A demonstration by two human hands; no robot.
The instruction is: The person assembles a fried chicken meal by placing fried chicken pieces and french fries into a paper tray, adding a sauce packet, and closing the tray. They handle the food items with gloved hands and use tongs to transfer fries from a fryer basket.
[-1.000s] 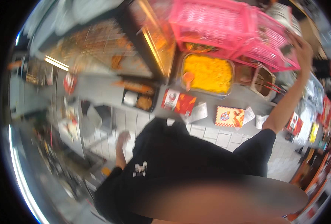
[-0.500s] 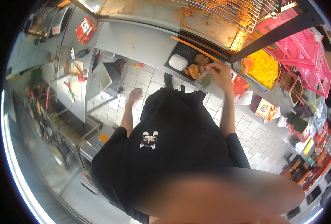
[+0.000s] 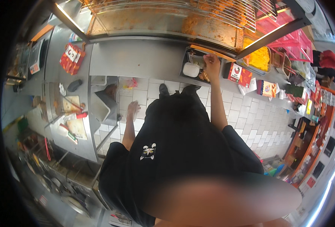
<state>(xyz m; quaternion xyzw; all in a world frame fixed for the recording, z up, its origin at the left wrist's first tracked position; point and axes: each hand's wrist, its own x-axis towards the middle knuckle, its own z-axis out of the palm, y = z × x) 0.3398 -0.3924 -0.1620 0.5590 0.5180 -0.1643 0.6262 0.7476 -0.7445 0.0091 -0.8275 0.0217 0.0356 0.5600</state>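
On the counter stands a black compartment meal tray (image 3: 184, 60) with white rice (image 3: 191, 70) in one compartment and browned fried pieces (image 3: 203, 76) in another. My right hand (image 3: 212, 65) is bare and reaches over the tray from its right side. Its fingertips are closed on the edge of a small clear packet (image 3: 197, 59) with greenish contents, which lies over the tray's far compartments. Part of the food is hidden under this hand. My left hand (image 3: 133, 109) wears a thin clear plastic glove, hangs above the tiled floor and holds nothing, its fingers apart.
Behind the tray is a lit display case with a wire rack (image 3: 175, 7). A pan of yellow food (image 3: 258, 58), a red box (image 3: 238, 73) and pink baskets (image 3: 294, 41) stand at right. Another red box (image 3: 72, 58) and boards (image 3: 76, 126) lie left. People stand far right.
My right hand has carried the clear packet from the tray's near right side to over its far compartments. My left hand stays low and empty. The whole view has turned and shifted.
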